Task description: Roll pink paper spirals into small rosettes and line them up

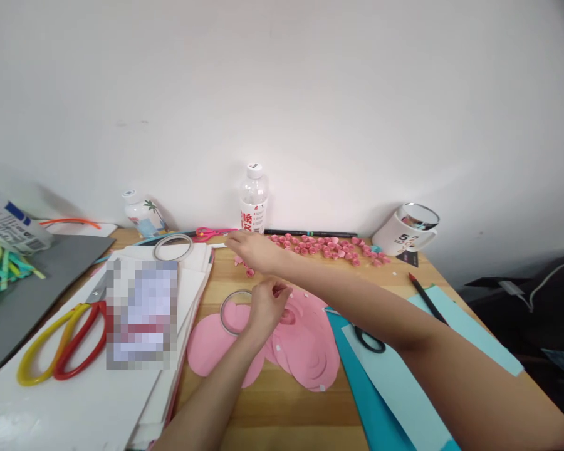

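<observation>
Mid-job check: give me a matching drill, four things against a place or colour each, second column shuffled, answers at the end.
Things:
1. Mug
2. Large scissors
3. Left hand
4. Clear bottle

Places and colours:
A. Over the pink paper
B. Upright, just beyond the right hand
C. White with a silver rim
D. One yellow handle, one red

Pairs: 1-C, 2-D, 3-A, 4-B

Two bottles (254, 210), one mug (397, 233), two tape rings (222, 313), apparently three pairs of scissors (87, 307)
</observation>
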A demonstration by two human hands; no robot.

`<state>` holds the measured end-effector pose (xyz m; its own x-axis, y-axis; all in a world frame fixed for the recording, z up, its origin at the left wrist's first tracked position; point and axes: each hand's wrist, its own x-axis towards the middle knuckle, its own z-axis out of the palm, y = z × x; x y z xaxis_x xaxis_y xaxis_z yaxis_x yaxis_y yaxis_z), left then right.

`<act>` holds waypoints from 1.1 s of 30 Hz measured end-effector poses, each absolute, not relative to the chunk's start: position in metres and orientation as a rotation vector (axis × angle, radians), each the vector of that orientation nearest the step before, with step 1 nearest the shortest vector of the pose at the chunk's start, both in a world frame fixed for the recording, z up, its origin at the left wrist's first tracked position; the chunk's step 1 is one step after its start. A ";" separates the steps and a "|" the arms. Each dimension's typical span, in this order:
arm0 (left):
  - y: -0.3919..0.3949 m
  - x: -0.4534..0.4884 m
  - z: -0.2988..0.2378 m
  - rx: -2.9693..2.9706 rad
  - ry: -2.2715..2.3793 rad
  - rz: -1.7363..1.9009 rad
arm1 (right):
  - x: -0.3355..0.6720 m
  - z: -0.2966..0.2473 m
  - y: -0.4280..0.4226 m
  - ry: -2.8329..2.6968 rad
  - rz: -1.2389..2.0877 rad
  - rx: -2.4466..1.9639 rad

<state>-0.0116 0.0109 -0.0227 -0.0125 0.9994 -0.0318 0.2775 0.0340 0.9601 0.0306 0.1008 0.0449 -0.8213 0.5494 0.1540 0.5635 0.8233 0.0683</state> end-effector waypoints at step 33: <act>0.008 -0.011 -0.018 1.319 1.415 1.017 | 0.043 0.019 0.160 -2.012 0.782 -1.381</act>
<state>-0.0108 0.0076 -0.0176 -0.0025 0.9963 -0.0863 0.2358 0.0845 0.9681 0.0434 0.1603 0.0188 -0.3035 0.9442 0.1276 0.6102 0.2955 -0.7351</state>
